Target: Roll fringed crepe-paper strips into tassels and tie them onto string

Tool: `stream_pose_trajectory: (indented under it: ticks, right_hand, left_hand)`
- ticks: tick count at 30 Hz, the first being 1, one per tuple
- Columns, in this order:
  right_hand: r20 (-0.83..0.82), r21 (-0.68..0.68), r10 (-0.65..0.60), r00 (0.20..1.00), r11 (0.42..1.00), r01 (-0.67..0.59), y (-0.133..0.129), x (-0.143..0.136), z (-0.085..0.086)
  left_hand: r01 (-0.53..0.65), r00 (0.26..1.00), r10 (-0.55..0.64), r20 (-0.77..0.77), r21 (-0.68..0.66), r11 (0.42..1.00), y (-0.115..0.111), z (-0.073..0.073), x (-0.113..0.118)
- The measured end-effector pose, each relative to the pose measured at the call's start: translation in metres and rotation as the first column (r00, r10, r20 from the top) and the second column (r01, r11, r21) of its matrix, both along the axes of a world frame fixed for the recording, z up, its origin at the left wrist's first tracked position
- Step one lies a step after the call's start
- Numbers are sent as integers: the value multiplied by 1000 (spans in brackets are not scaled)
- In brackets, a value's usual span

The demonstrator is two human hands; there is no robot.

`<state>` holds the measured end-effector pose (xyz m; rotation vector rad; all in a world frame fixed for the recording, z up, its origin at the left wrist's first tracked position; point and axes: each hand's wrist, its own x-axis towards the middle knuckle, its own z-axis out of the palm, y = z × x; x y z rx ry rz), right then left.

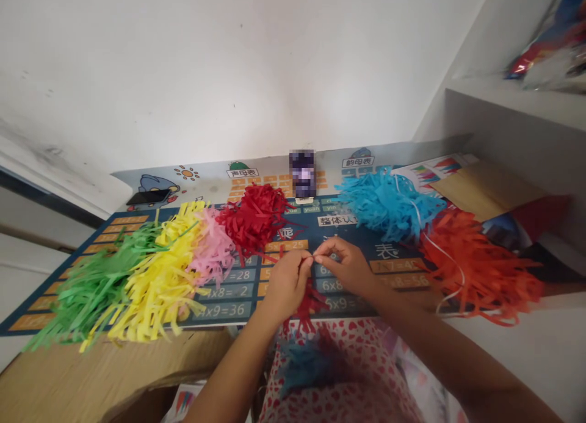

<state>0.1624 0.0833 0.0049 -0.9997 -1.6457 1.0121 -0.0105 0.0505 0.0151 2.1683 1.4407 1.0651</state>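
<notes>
Above the front edge of the printed desk mat, my left hand [289, 281] and my right hand [345, 265] meet at their fingertips, both pinched closed. Strands of a red fringed paper tassel [311, 307] hang below my left hand, which appears to grip its top. What my right fingertips pinch is too small to make out. Lower down, a blue fringed paper bunch [304, 362] lies over the heart-patterned cloth on my lap. Beyond my left hand sits a dark red fringed bunch [256, 218] on the mat.
Pink [213, 249], yellow [162, 279] and green [101, 282] fringed bunches lie at left, near a dark phone [149, 196]. At right are blue [389, 203] and orange-red [480, 267] bunches, a white string [446, 255] and a brown paper piece [492, 188]. A small upright screen [303, 176] stands by the wall.
</notes>
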Motion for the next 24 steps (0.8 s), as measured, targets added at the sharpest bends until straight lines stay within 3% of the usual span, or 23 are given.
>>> stream_pose_trajectory:
  ticks: [4,10,16,19,24]
  right_hand:
    - [40,23,37,999,999,-38,-2,-3,4]
    - [-56,-190,97,994,976,-106,6,0,-1]
    - [134,2,115,984,993,-116,2,4,9]
    - [160,58,109,981,991,-120,-1,3,12]
    - [149,78,37,988,996,-49,0,3,12]
  left_hand:
    - [27,1000,-27,-12,-10,1000,-2,-1,-1]
    - [54,998,-52,33,-52,997,-2,-5,-5]
    - [118,982,-106,-159,69,991,-2,4,-11]
    - [107,991,-100,-88,80,991,-1,6,-14]
    - [38,995,-34,93,-37,999,0,5,-16]
